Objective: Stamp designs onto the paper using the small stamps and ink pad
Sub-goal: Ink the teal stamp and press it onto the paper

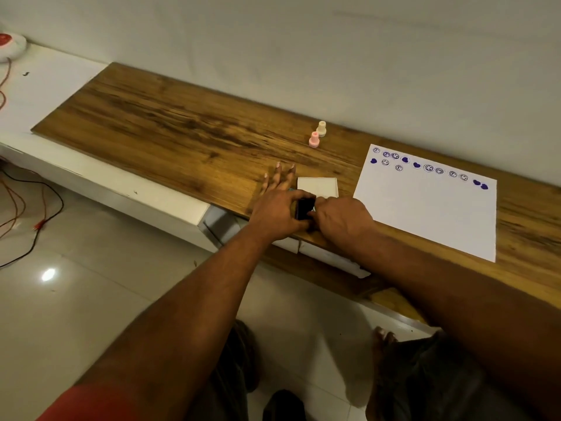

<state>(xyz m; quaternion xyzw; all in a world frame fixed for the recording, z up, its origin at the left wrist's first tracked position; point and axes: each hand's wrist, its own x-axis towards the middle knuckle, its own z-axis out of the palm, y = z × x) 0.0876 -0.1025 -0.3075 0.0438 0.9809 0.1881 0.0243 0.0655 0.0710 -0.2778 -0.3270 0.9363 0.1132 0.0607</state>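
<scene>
A white paper (431, 214) lies on the wooden board (170, 132) at the right, with rows of purple smiley and heart prints along its far edge. Two small stamps stand upright behind it to the left: a pink stamp (314, 139) and a cream stamp (321, 128). Near the board's front edge both hands meet over a dark ink pad (305, 207). My left hand (277, 208) holds its left side with thumb and forefinger, the other fingers spread flat. My right hand (343, 218) grips its right side. A white square lid (317, 186) lies just behind.
The board rests on a white low unit (100, 180) against a pale wall. A white device with a red top (9, 45) sits at the far left. Cables (30, 208) trail over the tiled floor below. My knees and a foot show under the board.
</scene>
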